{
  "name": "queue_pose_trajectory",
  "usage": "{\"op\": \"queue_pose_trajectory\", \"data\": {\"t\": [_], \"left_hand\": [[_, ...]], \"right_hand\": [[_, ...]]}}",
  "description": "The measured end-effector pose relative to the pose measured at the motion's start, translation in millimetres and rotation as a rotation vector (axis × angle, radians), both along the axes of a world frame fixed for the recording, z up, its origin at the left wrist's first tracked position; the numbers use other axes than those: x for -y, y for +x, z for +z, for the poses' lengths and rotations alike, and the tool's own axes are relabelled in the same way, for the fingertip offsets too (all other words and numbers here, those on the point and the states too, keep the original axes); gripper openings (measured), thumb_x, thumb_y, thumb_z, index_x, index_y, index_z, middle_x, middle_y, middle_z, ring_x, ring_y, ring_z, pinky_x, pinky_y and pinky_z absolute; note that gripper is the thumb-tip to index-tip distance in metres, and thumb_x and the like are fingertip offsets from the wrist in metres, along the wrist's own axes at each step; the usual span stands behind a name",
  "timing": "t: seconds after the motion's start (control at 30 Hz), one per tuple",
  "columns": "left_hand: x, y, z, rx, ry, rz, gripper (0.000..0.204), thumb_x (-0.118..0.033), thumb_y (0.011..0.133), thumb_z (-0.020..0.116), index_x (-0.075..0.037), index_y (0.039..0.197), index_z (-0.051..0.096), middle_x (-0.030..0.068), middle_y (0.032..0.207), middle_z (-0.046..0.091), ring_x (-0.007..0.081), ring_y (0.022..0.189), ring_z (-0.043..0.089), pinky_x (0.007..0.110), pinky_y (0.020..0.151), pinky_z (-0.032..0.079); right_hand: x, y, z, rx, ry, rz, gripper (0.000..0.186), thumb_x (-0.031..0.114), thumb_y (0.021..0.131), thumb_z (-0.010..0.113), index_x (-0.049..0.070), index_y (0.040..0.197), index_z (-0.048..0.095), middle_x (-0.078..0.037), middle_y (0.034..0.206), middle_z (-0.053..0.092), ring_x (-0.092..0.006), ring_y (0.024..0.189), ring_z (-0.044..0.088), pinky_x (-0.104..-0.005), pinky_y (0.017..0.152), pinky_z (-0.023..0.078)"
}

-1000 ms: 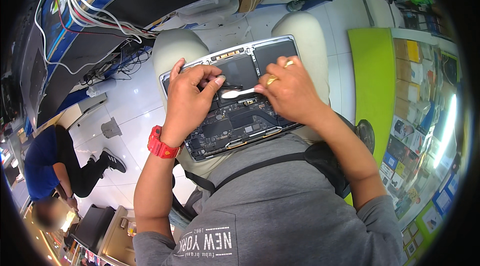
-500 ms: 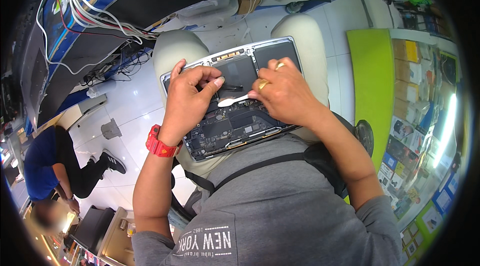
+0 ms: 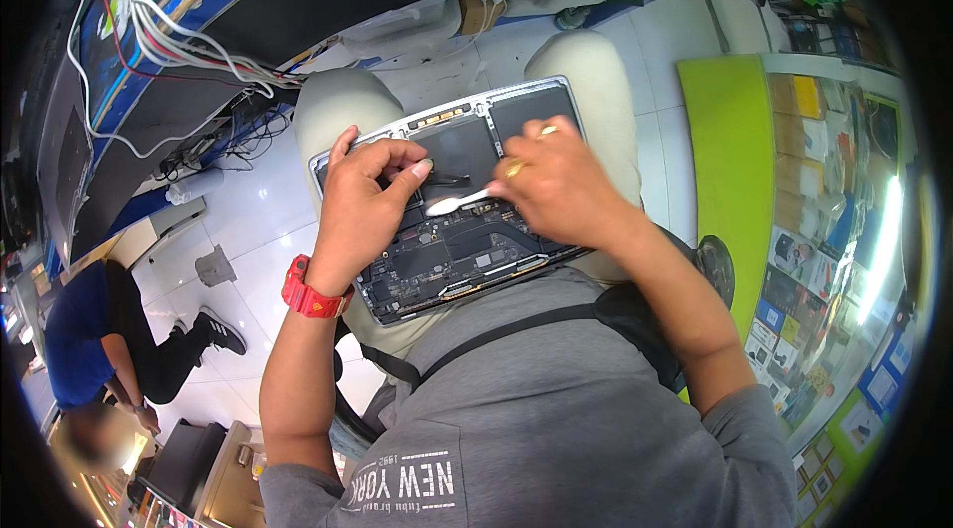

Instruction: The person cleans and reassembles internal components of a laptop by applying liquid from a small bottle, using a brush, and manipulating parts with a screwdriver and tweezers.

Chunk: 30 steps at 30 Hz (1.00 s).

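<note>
An opened laptop [image 3: 437, 260] lies across my lap, its circuit board nearest my body and its dark battery cells [image 3: 459, 146] on the far side. My left hand [image 3: 369, 205] is over the laptop's left part, thumb and forefinger pinched at a thin black strip [image 3: 452, 180]; the strip's far end is hidden by the fingers. My right hand [image 3: 561, 181] grips the handle of a small white brush [image 3: 444, 206] with an oval head. That head is at the border between battery and board, just below the strip. Whether it touches the board, I cannot tell.
Bundled white cables [image 3: 159, 37] hang from a blue-edged counter at the upper left. A glass display case [image 3: 804, 230] with a green side panel [image 3: 720, 191] stands on the right. At the lower left another person [image 3: 84, 330] bends forward. A grey scrap [image 3: 214, 266] lies on the tiled floor.
The whole view has shifted slightly, moving the laptop and both hands a little left in the picture. Both hands keep their grips; the brush head stays near the same spot.
</note>
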<state>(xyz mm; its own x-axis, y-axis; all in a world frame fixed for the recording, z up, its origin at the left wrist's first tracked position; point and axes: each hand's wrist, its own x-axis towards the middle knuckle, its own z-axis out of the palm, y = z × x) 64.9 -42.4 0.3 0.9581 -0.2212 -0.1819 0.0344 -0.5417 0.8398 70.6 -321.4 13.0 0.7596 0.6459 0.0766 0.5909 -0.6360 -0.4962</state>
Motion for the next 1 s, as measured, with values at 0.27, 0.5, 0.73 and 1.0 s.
{"op": "queue_pose_trajectory", "data": {"t": [0.27,0.5,0.73,1.0], "left_hand": [[-2.7,-3.0,-0.4,-0.021,-0.018,0.020,0.014,-0.017,0.099,0.081,-0.005,0.106,0.081,-0.0005,0.079,0.072,0.0136,0.076,0.067,0.055,0.135,0.023],[-2.7,-2.8,2.0,-0.029,-0.045,0.021,0.010,-0.012,0.096,0.083,-0.008,0.105,0.081,-0.0012,0.085,0.075,0.0129,0.081,0.068,0.055,0.135,0.022],[-6.2,-2.5,4.4,-0.053,-0.028,-0.009,0.012,-0.013,0.096,0.083,-0.008,0.107,0.082,-0.0002,0.087,0.076,0.0152,0.083,0.070,0.056,0.134,0.025],[-5.8,-1.9,5.0,-0.036,-0.025,-0.017,0.012,-0.013,0.097,0.082,-0.008,0.108,0.082,0.0003,0.086,0.076,0.0152,0.083,0.070,0.056,0.134,0.025]], "right_hand": [[89.2,6.3,31.5,0.007,-0.138,-0.225,0.016,0.015,0.102,0.073,0.005,0.090,0.073,-0.010,0.089,0.065,-0.0341,0.091,0.063,-0.0467,0.087,0.046],[94.8,-5.9,23.7,-0.132,-0.003,-0.397,0.020,0.012,0.107,0.066,0.002,0.090,0.067,-0.012,0.086,0.061,-0.0349,0.087,0.056,-0.0455,0.084,0.043],[88.6,-9.4,10.7,-0.253,0.175,-0.431,0.019,0.010,0.106,0.066,0.003,0.089,0.068,-0.011,0.087,0.063,-0.0332,0.083,0.057,-0.0435,0.085,0.043],[50.3,-3.9,11.0,-0.142,0.003,-0.114,0.020,0.020,0.100,0.078,0.005,0.088,0.073,-0.009,0.087,0.064,-0.0316,0.088,0.064,-0.0442,0.090,0.047]]}}
